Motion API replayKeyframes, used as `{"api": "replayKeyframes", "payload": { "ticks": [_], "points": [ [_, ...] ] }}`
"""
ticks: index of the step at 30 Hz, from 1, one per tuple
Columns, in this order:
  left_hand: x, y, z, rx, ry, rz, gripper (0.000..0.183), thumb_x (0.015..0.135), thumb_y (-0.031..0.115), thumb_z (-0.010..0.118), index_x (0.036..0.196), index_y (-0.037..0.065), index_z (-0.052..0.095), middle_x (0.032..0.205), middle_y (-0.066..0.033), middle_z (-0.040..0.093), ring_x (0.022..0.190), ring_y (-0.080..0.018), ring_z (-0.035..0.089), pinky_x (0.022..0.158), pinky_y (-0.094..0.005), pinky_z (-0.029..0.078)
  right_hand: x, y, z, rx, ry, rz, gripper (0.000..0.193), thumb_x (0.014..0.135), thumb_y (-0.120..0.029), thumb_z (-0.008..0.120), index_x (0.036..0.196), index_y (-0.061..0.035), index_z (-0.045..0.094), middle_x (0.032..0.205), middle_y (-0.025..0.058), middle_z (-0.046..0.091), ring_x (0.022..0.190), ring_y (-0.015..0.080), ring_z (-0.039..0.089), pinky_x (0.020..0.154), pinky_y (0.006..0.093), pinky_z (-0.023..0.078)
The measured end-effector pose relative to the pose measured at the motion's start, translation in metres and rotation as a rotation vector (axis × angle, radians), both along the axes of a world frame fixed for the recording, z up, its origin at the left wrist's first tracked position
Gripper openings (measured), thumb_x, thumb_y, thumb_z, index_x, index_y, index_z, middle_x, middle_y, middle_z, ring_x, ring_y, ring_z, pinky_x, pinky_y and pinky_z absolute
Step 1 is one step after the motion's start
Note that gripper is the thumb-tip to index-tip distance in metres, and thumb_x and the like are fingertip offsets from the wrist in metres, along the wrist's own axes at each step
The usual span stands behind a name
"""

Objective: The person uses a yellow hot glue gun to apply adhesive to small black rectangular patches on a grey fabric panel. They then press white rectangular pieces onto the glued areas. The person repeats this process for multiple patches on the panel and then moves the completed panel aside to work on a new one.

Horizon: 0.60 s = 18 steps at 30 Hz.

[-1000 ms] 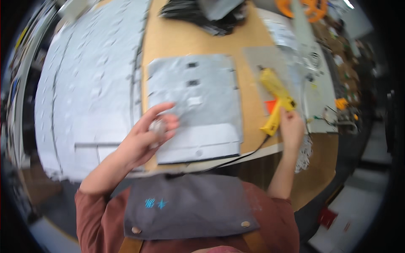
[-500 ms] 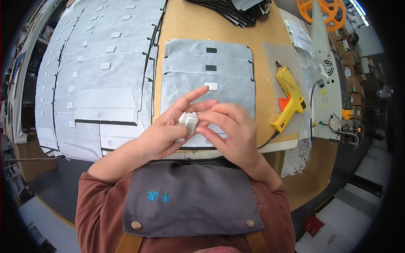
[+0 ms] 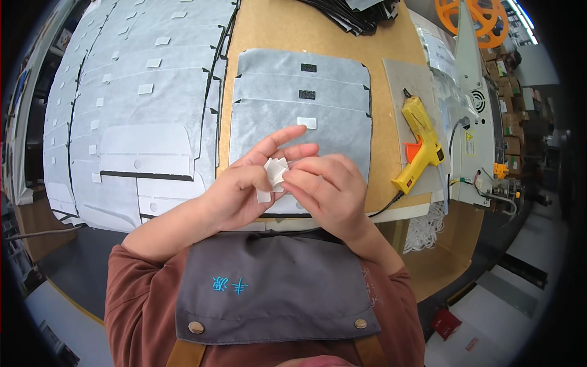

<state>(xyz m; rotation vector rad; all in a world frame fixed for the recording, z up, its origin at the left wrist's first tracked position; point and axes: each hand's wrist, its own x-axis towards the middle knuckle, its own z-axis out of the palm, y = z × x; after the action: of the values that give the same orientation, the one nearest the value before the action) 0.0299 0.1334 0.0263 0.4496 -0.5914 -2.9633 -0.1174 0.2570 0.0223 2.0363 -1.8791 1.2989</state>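
a worker's left hand [image 3: 239,191] grasps a small fanned bunch of white tabs [image 3: 276,172], thumb pressed over them and index finger stretched out, while the right hand [image 3: 335,191] pinches the right edge of the same bunch between thumb and fingers. the tabs sit between the two hands, above the lower part of a grey sheet [image 3: 268,113] lying flat on a tan table [image 3: 272,30]. the left index fingertip reaches the lower edge of a white patch [image 3: 307,123] on the sheet; whether it touches is unclear. above that patch, in line, are two black patches [image 3: 307,95]. below the hands is a dark apron [image 3: 275,287] with blue stitching, worn over reddish-brown sleeves [image 3: 137,278]. right of the sheet, a yellow glue gun [image 3: 422,131] with an orange trigger rests on a grey board [image 3: 395,79], its cord [image 3: 386,204] running back toward the worker. at left spread more grey sheets [image 3: 168,113] dotted with white patches. a black pile [image 3: 351,15] lies at the table's far end; a pale machine [image 3: 474,144] stands at far right.
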Motion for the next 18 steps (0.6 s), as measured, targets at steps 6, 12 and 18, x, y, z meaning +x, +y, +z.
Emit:
{"api": "replayKeyframes", "payload": {
  "ticks": [6,12,18],
  "points": [
    [-0.003,-0.002,0.002,-0.042,-0.222,-0.045,0.045,0.100,0.024,0.045,0.140,0.004,0.046,0.125,-0.0092,0.056,0.106,-0.0159,0.061,0.083,-0.0283,0.054,-0.017,0.006,0.009,0.141,-0.356,0.124,0.024,0.072,-0.002,0.080,0.093,-0.0094,0.070,0.094,0.0025,0.066,0.078,0.0217,0.062,0.066,0.0322,0.050],
    [0.009,-0.009,-0.011,-0.206,-0.270,-0.210,0.025,0.100,0.028,0.061,0.109,0.005,0.061,0.099,-0.0028,0.060,0.074,-0.0088,0.054,0.056,-0.0208,0.045,-0.026,0.006,0.006,0.155,-0.296,0.120,0.023,0.073,-0.004,0.080,0.094,-0.0083,0.070,0.094,0.0046,0.067,0.077,0.0209,0.062,0.065,0.0316,0.050],
    [0.006,-0.008,-0.002,-0.498,-0.385,-0.165,0.010,0.095,0.014,0.067,0.098,0.007,0.061,0.087,0.0008,0.057,0.064,-0.0053,0.045,0.053,-0.0196,0.035,-0.011,0.009,0.005,0.259,-0.680,0.029,0.018,0.081,-0.004,0.076,0.098,-0.0057,0.071,0.093,0.0068,0.068,0.077,0.0192,0.065,0.063,0.0304,0.052]
  ]
}}
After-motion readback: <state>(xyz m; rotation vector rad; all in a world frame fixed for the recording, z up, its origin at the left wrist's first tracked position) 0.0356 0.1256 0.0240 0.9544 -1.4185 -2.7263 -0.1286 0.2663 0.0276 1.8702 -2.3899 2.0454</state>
